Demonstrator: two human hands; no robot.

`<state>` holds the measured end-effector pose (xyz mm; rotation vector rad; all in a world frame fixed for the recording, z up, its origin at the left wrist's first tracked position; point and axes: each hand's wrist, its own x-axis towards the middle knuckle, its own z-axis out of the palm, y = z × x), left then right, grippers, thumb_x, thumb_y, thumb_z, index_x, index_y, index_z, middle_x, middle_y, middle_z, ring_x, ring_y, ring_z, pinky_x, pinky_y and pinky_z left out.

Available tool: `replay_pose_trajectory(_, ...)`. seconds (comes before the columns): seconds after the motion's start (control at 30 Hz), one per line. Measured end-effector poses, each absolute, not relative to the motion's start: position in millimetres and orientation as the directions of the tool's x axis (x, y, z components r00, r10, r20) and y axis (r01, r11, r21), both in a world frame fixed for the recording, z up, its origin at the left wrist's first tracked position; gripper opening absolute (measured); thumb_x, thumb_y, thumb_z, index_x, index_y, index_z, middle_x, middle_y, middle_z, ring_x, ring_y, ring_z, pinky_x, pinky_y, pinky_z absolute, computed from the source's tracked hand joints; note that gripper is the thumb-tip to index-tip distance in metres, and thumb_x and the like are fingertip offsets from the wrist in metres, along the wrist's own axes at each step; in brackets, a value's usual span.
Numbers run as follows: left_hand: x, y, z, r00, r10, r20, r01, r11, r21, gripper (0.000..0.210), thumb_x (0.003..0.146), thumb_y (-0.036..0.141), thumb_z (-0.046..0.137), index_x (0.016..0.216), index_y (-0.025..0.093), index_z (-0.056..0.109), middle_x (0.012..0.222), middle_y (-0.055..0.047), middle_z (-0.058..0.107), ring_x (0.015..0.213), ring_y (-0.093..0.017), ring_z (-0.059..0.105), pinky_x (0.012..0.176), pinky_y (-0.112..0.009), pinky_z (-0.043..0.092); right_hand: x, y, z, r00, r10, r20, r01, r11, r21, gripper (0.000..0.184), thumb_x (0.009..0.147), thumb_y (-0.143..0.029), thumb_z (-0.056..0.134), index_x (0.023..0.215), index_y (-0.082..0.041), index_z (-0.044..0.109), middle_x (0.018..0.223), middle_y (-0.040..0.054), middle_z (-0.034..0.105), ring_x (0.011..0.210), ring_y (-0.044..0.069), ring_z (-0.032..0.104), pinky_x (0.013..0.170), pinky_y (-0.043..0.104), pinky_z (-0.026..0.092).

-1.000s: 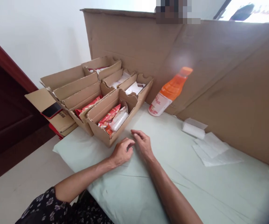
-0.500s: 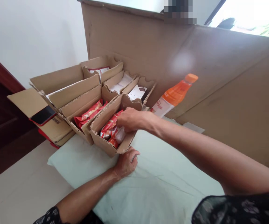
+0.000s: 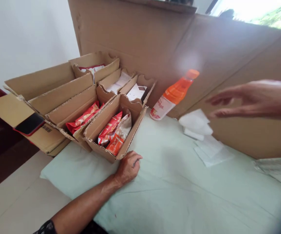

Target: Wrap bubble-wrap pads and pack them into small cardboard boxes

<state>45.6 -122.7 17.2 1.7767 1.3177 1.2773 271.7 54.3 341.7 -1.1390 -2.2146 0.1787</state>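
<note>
My left hand (image 3: 128,167) rests on the pale green cloth (image 3: 167,185), fingers curled closed, against the near corner of an open cardboard box (image 3: 136,125). Nothing shows in it. Inside that box lie a red snack packet (image 3: 109,128) and a second, red-and-clear packet (image 3: 119,135). My right hand (image 3: 247,99), slightly blurred, hovers at the right with its fingers apart and holds nothing. Nearest to it are folded white tissues (image 3: 196,122), with thin translucent sheets (image 3: 212,151) lying in front of them.
An orange drink bottle (image 3: 174,94) stands right of the boxes, before a tall cardboard panel (image 3: 135,35). Another compartment holds a red packet (image 3: 84,117); a white card (image 3: 136,92) sits farther back. A dark phone-like object (image 3: 29,124) lies at left. Clear plastic packaging (image 3: 276,165) lies far right.
My right hand has come out of the front box, let go of the packet there and moved right, opening. My left hand has stayed by the box corner. The view has shifted right.
</note>
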Motion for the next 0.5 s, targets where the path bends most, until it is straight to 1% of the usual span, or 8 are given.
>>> replay_pose_trajectory(0.07,43.8,-123.3,17.5,0.058,0.943,0.327,0.382,-0.324,0.866,0.027,0.082,0.006,0.053,0.097,0.02,0.071,0.091,-0.006,0.07,0.088,-0.019,0.066,0.083,-0.03,0.053,243.4,59.1,345.6,-0.562,0.813,0.153,0.764,0.581,-0.28,0.065,0.087,-0.061,0.037,0.052,-0.017,0.067,0.073,-0.0089,0.076,0.099,0.017,0.073,0.064,0.034,0.043)
replay_pose_trajectory(0.1,42.8,-123.3,17.6,0.064,0.947,0.315,0.383,-0.315,0.868,0.027,0.083,0.007,0.053,0.098,0.02,0.071,0.092,-0.006,0.07,0.09,-0.019,0.066,0.084,-0.03,0.053,220.0,64.0,342.9,-0.607,0.785,0.124,0.744,0.616,-0.26,0.053,0.088,-0.057,0.047,0.061,-0.019,0.073,0.072,-0.0103,0.076,0.1,0.015,0.073,0.07,0.033,0.045)
replay_pose_trajectory(0.17,41.3,-122.8,17.8,0.076,0.951,0.3,0.387,-0.305,0.87,0.026,0.084,0.008,0.052,0.098,0.019,0.071,0.094,-0.007,0.07,0.091,-0.019,0.066,0.085,-0.031,0.052,165.3,79.7,329.4,-0.682,0.718,0.137,0.674,0.69,-0.264,0.035,0.086,-0.046,0.064,0.068,-0.018,0.076,0.07,-0.0119,0.074,0.102,0.017,0.073,0.08,0.035,0.048)
replay_pose_trajectory(0.23,40.6,-121.9,18.4,0.084,0.951,0.299,0.389,-0.307,0.868,0.025,0.085,0.008,0.052,0.098,0.018,0.071,0.093,-0.007,0.07,0.09,-0.019,0.065,0.084,-0.031,0.052,112.7,99.8,309.2,-0.721,0.682,0.121,0.661,0.729,-0.176,0.014,0.082,-0.029,0.074,0.075,-0.017,0.078,0.067,-0.0115,0.07,0.104,0.02,0.073,0.089,0.04,0.048)
replay_pose_trajectory(0.3,40.6,-121.2,19.0,0.082,0.947,0.312,0.392,-0.318,0.863,0.025,0.085,0.007,0.051,0.097,0.017,0.07,0.092,-0.007,0.07,0.088,-0.018,0.065,0.082,-0.03,0.052,72.7,118.2,287.9,-0.777,0.623,-0.09,0.629,0.773,-0.074,0.003,0.079,-0.013,0.075,0.08,-0.013,0.078,0.064,-0.0098,0.068,0.1,0.019,0.073,0.093,0.04,0.05)
replay_pose_trajectory(0.37,41.3,-120.5,19.2,0.074,0.94,0.333,0.394,-0.335,0.856,0.025,0.085,0.007,0.051,0.097,0.018,0.07,0.09,-0.006,0.07,0.086,-0.018,0.065,0.08,-0.029,0.052,48.5,131.0,269.2,-0.787,0.559,-0.261,0.582,0.813,-0.013,0.01,0.076,-0.002,0.074,0.082,-0.009,0.075,0.067,-0.0077,0.07,0.093,0.016,0.073,0.092,0.034,0.053)
replay_pose_trajectory(0.4,41.9,-120.1,19.1,0.07,0.936,0.345,0.395,-0.344,0.852,0.025,0.084,0.006,0.052,0.097,0.018,0.07,0.09,-0.006,0.07,0.086,-0.018,0.065,0.079,-0.028,0.052,41.9,135.1,261.6,-0.783,0.543,-0.303,0.568,0.823,0.007,0.011,0.076,0.0,0.073,0.083,-0.008,0.074,0.071,-0.0061,0.072,0.091,0.014,0.072,0.091,0.029,0.053)
replay_pose_trajectory(0.5,43.7,-118.6,18.6,0.067,0.924,0.377,0.387,-0.372,0.844,0.025,0.083,0.005,0.052,0.097,0.018,0.069,0.089,-0.006,0.069,0.085,-0.018,0.065,0.078,-0.028,0.052,38.4,141.1,248.8,-0.776,0.562,-0.287,0.576,0.817,0.042,0.006,0.086,-0.007,0.065,0.085,-0.006,0.07,0.089,-0.0015,0.076,0.094,0.011,0.069,0.086,0.021,0.049)
